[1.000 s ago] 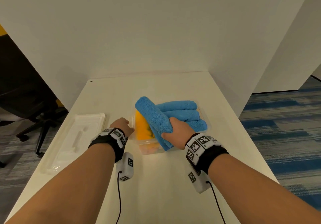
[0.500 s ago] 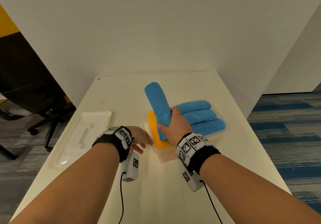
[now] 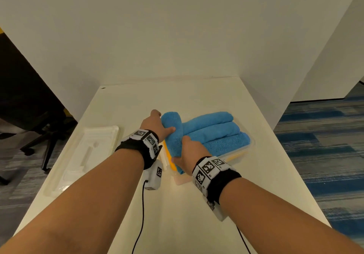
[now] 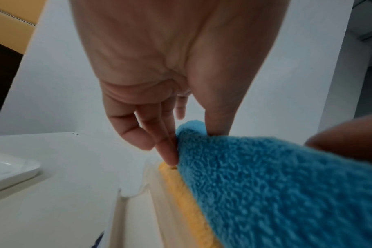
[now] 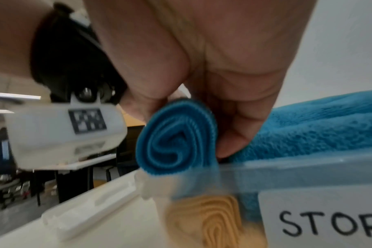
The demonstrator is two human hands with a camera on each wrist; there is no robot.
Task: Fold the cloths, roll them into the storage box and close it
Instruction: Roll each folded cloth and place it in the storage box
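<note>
Hands now work the same roll together; the left hand [image 3: 155, 124], which half a second ago lay loose on the bench [image 3: 197, 214] beside the box, has come up to the far end of the rolled blue cloth [image 3: 173, 133], thumb on top and fingers [image 4: 168, 151] down its outer side in a pinching grip; the right hand [image 3: 189, 153] keeps its curled grip on the near end, whose spiral shows in the right wrist view. The roll, tilted up off the box a moment before, now lies lower, along the left side of the clear storage box [image 3: 246, 151], directly over the orange roll [image 3: 168, 158] and against the ends of the three blue rolls [image 3: 216, 131] laid crosswise; whether it is fully seated below the rim cannot be told. Judging by this, the last cloth is being pressed into its slot, so packing looks nearly done; closing remains, since the white lid [image 3: 84, 155] lies apart on the bench to the left, untouched; the roll may need pushing down flat before that lid will seat.
</note>
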